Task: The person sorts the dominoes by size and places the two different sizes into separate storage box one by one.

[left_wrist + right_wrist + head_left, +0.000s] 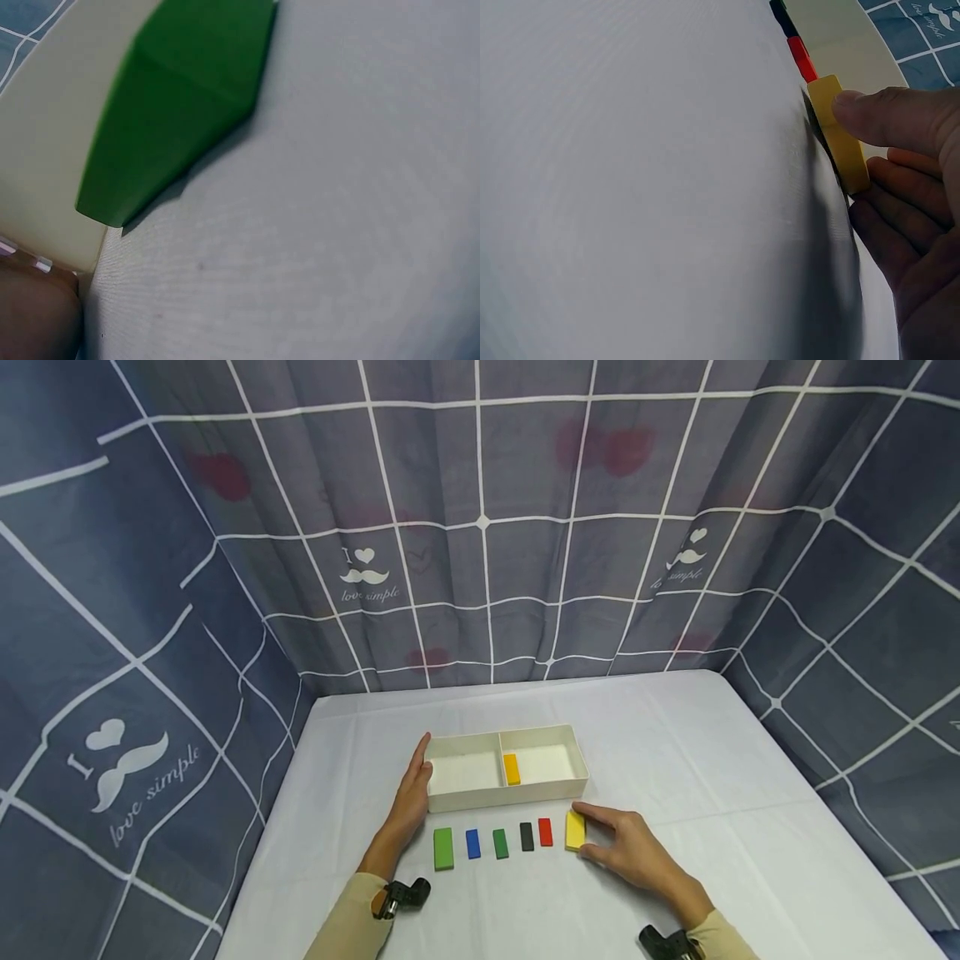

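1. We see the right hand [626, 845] pinching the yellow block [575, 831] between thumb and fingertips, near its 2 ends, which leaves its upper face bare; we cannot tell whether it touches the table [750, 760].
2. Our left hand [407, 799], fingers extended, rests against the near end of the box [480, 801], probably to steady it.
3. Left of the right hand, 5 blocks form 1 spaced row, perhaps for easy picking: red [545, 832], black [527, 837], dark green [501, 843], blue [472, 843], light green [443, 849].
4. Ahead-left of the right hand, the orange block [512, 769] sits beside the divider [501, 760].
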